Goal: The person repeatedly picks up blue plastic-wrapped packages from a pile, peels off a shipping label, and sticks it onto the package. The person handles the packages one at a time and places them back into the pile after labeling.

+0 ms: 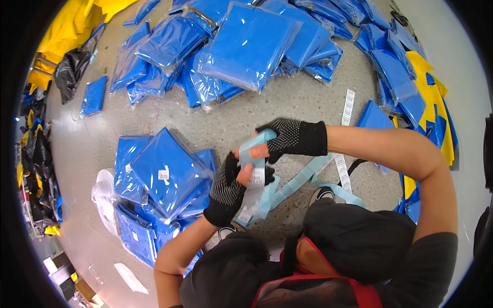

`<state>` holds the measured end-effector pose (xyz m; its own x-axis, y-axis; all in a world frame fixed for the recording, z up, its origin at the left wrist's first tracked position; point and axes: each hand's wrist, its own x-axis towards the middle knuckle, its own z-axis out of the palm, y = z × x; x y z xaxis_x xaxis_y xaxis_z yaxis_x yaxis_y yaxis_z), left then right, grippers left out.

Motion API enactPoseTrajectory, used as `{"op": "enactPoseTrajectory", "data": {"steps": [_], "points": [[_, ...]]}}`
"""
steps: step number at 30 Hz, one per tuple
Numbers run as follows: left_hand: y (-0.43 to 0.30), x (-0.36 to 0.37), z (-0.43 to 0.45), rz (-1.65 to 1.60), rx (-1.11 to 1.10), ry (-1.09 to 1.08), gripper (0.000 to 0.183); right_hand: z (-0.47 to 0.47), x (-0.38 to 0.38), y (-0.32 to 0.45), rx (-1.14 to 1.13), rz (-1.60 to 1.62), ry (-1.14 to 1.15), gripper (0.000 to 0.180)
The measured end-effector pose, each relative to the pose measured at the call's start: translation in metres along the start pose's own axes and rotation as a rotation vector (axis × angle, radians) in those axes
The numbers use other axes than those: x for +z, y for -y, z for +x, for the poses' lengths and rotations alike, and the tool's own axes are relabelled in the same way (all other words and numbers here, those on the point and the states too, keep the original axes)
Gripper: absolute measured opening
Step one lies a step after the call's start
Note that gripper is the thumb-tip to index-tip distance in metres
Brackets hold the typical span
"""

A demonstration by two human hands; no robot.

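I wear black fingerless gloves with white grip dots on both hands. My right hand (287,138) pinches a folded part of a light-blue label strip (254,148) between thumb and fingers. Just below it, my left hand (229,186) grips the same strip, its thumb by a white printed label (257,176). Lower down, the strip hangs in loops, and a long light-blue length (296,181) trails to the right over the floor. To the left lies a pile of blue folded items in clear plastic bags (165,175); several bear small white labels.
A large heap of bagged blue items (250,46) lies ahead. More blue packs (393,73) and yellow pieces (423,88) line the right. A white label strip (347,107) lies on the floor. White ribbon-like material (103,196) sits beside the left pile; black plastic (71,73) lies far left.
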<state>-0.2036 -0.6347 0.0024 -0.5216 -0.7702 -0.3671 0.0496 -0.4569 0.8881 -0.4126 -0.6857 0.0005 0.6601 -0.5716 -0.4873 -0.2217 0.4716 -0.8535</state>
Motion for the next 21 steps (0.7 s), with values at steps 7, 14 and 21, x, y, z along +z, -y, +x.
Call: {"op": "enactPoseTrajectory", "data": {"steps": [7,14,21], "points": [[-0.056,0.077,0.031,0.061,-0.126,0.038,0.050,-0.052,-0.052,0.008,-0.474,-0.156,-0.670,0.041],[-0.043,0.120,0.080,0.106,-0.321,0.160,0.050,-0.105,-0.051,-0.068,-1.006,-0.598,-0.841,0.044],[-0.008,0.181,0.113,0.437,-0.398,0.309,0.030,-0.152,-0.057,-0.149,-0.850,-0.363,-1.095,0.021]]}}
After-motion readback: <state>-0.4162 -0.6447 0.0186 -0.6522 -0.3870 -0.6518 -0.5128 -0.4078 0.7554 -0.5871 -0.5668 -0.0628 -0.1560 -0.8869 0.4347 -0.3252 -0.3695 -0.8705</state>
